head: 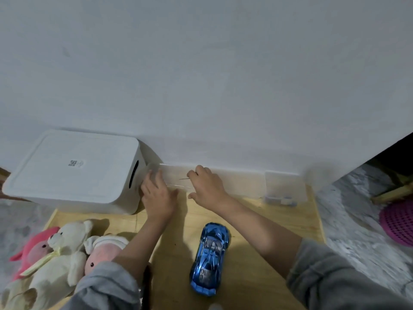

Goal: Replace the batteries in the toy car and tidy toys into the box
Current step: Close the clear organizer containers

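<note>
Head view: a white lidded storage box (73, 171) stands at the wooden board's (257, 276) far-left corner against the wall, plush toys (55, 253) are heaped at the near-left edge, a pink basket (399, 222) sits off the right edge, and a small clear case (285, 189) leans at the far-right corner. Both forearms stretch to the far edge, where the left hand (157, 195) lies flat, fingers straight, against a clear plastic box (176, 175) beside the white one. The right hand (206, 186) curls over that box's top; the blue toy car (210, 258) rests mid-board, nearer the near edge, long axis running near-to-far.
</note>
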`<action>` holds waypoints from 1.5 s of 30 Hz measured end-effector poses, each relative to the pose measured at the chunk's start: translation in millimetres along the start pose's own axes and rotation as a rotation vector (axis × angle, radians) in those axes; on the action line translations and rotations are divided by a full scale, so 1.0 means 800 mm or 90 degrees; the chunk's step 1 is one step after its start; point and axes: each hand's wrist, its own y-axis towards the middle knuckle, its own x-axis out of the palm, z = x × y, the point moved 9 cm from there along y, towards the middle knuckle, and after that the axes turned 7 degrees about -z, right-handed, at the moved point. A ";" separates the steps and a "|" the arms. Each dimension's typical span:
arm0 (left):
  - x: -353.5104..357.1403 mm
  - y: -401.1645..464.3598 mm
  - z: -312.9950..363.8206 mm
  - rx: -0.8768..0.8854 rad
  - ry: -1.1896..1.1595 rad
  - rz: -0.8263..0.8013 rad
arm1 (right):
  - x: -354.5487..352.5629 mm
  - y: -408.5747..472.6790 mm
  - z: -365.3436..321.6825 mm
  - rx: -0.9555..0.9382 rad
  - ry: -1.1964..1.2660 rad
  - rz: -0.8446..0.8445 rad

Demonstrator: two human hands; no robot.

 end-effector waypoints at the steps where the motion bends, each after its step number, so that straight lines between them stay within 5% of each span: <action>1: 0.001 0.005 -0.002 0.010 0.013 -0.005 | 0.001 0.005 -0.002 -0.014 -0.028 0.004; 7: -0.012 0.023 0.007 0.068 0.018 -0.011 | -0.009 0.016 -0.012 -0.086 -0.105 0.048; 14: -0.024 0.025 0.023 0.191 0.118 0.126 | -0.051 0.012 0.001 -0.112 -0.067 0.149; 21: -0.014 0.026 0.025 0.200 0.192 0.058 | -0.070 0.025 0.019 -0.067 0.010 0.241; 27: -0.017 0.031 0.022 0.197 0.180 0.036 | -0.011 0.011 -0.008 -0.139 0.085 0.116; 32: -0.020 0.035 0.023 0.210 0.184 0.034 | 0.000 0.027 -0.003 -0.065 0.086 0.150; 38: -0.024 0.036 0.024 0.214 0.227 0.078 | 0.019 0.050 -0.010 0.004 0.099 0.034; 45: -0.024 0.034 0.025 0.222 0.207 0.109 | 0.002 0.029 -0.022 -0.106 0.122 0.095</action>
